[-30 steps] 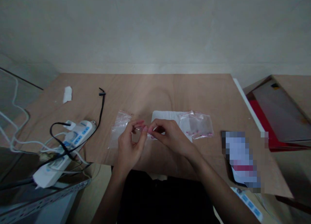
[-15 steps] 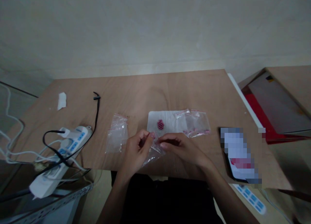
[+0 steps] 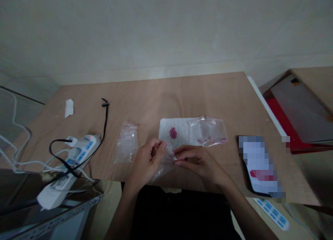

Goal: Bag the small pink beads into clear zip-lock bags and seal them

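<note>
Left hand and right hand pinch 1 clear bag.

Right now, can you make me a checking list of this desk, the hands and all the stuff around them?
Surface: brown wooden desk.
Job's things: pink beads clustered on a white sheet; clear left-side bags; clear right-side bags overlapping the sheet, pink bits along their lower edge.
Clutter: white scrap far left; phone at right, screen pixelated.
Hands: left hand and right hand pinch one held bag; contents unclear.
Cables: black cable and white cables around a power strip.
Surroundings: grey wall behind.
Other people: nothing seen.
</note>
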A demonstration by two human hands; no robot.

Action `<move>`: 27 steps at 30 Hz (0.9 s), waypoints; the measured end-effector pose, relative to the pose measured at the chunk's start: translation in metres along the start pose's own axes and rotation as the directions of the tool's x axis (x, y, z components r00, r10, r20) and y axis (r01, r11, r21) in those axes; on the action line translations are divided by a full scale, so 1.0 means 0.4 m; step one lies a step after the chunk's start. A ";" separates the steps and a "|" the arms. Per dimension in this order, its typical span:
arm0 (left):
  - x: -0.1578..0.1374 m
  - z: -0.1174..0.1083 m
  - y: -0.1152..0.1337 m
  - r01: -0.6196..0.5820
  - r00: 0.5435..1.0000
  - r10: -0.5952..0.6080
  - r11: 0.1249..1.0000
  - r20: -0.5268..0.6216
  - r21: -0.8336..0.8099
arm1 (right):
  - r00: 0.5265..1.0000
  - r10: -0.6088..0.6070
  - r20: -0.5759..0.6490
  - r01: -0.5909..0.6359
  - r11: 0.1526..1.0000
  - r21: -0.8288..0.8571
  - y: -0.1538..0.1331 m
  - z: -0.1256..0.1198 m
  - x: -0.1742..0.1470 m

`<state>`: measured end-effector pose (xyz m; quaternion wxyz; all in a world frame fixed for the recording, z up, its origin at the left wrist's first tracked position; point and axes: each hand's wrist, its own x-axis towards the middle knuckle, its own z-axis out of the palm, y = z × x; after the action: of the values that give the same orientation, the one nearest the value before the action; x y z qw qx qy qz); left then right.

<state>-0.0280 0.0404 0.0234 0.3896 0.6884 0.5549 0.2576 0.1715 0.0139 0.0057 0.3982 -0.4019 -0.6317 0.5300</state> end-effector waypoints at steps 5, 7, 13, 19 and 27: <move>-0.038 -0.022 0.003 -0.240 0.968 0.249 0.921 0.010 0.307 | 0.996 -0.016 -0.089 0.000 0.985 -0.173 -0.012 0.017 -0.004; -0.050 -0.016 0.007 -0.302 0.952 0.299 0.885 0.066 0.355 | 0.998 -0.029 -0.054 0.015 0.971 -0.240 -0.018 0.025 -0.004; -0.049 0.033 0.012 -0.296 0.952 0.307 0.892 0.023 0.343 | 0.993 -0.102 0.063 0.115 0.957 -0.267 -0.042 0.039 0.000; -0.047 0.048 -0.018 -0.253 0.959 0.278 0.925 -0.051 0.284 | 0.984 -0.167 0.055 0.175 0.951 -0.253 -0.041 0.025 0.017; -0.050 0.045 -0.051 -0.168 0.966 0.209 0.955 -0.155 0.246 | 0.966 0.034 -0.255 -0.201 0.719 -0.665 0.106 -0.020 0.167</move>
<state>-0.0304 0.0182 -0.0021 0.2291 0.7530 0.5454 0.2883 0.1585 0.0836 -0.0300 0.2555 -0.6171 -0.7063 0.2345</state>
